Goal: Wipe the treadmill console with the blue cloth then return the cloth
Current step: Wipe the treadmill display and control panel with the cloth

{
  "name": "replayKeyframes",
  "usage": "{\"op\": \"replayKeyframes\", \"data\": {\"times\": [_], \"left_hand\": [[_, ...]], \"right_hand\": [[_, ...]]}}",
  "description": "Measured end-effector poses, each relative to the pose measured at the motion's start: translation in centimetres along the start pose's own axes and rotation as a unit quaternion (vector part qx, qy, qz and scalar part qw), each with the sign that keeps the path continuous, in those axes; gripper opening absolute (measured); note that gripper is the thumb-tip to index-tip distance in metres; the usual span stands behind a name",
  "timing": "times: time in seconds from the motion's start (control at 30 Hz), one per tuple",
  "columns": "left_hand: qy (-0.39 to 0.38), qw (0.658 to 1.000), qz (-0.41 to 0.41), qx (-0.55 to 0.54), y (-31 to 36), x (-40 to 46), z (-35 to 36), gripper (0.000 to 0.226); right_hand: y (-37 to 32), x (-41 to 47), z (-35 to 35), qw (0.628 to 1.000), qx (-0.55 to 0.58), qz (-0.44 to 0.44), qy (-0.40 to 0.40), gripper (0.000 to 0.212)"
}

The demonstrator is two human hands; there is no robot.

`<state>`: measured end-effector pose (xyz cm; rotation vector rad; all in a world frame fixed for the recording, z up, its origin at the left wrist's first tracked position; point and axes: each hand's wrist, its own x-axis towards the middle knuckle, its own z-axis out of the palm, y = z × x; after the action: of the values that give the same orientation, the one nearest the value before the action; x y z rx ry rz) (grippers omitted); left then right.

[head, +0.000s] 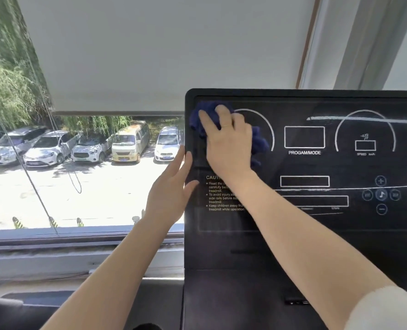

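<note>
My right hand [226, 141] lay flat on the one blue cloth [203, 116], fingers straight and slightly spread, pressing it against the upper left corner of the treadmill console [302, 167]. The cloth was bunched under my palm, one lump showing past my fingertips near the console's top edge and another sticking out on the far side of my hand, over the left of two white arcs printed on the panel. My left hand [171, 186] was open, fingers straight and close together, the thumb resting on the console's left edge and the fingertips reaching up along that edge; it held nothing. Both my forearms were bare, and a single pale sleeve [386, 308] showed at my right elbow. On the black panel I counted three outlined boxes in the middle, one small box under the right arc, and five round buttons [381, 194] in a cross at the right. A block of caution text [224, 196] with three bullet points sat beside my right wrist, partly covered by it. Behind the console a white roller blind [150, 51] hung over the window [78, 232], and below it five parked cars [128, 141] stood in a row outside, with more cut off at the left.
</note>
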<state>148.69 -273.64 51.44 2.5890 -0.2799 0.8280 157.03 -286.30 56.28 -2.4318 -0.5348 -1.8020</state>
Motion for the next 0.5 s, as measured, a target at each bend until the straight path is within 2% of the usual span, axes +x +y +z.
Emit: {"op": "replayKeyframes", "data": {"times": [0.1, 0.17, 0.27, 0.37, 0.43, 0.5], "left_hand": [[0.023, 0.999, 0.001, 0.031, 0.3, 0.1, 0.5, 0.054], [0.014, 0.998, -0.006, 0.064, 0.9, 0.1, 0.7, 0.051], [0.021, 0.993, -0.022, 0.111, 2.1, 0.0, 1.0, 0.052], [0.01, 0.991, -0.044, 0.129, 3.1, 0.1, 0.7, 0.059], [0.002, 0.99, -0.06, 0.124, 3.8, 0.0, 0.6, 0.064], [0.004, 0.992, -0.06, 0.115, 5.0, -0.2, 0.7, 0.067]], "right_hand": [[-0.8, -1.5, -0.2, 0.995, -0.001, -0.099, -0.022, 0.045], [1.7, -0.8, -0.4, 0.994, -0.021, -0.104, -0.018, 0.044], [7.6, -0.2, -1.2, 0.998, -0.052, 0.012, -0.026, 0.046], [12.9, -0.8, -2.7, 0.987, -0.066, 0.136, -0.06, 0.046], [13.6, -0.6, -2.8, 0.969, -0.06, 0.22, -0.092, 0.048], [11.9, -0.5, -2.4, 0.961, -0.058, 0.25, -0.103, 0.051]]}}
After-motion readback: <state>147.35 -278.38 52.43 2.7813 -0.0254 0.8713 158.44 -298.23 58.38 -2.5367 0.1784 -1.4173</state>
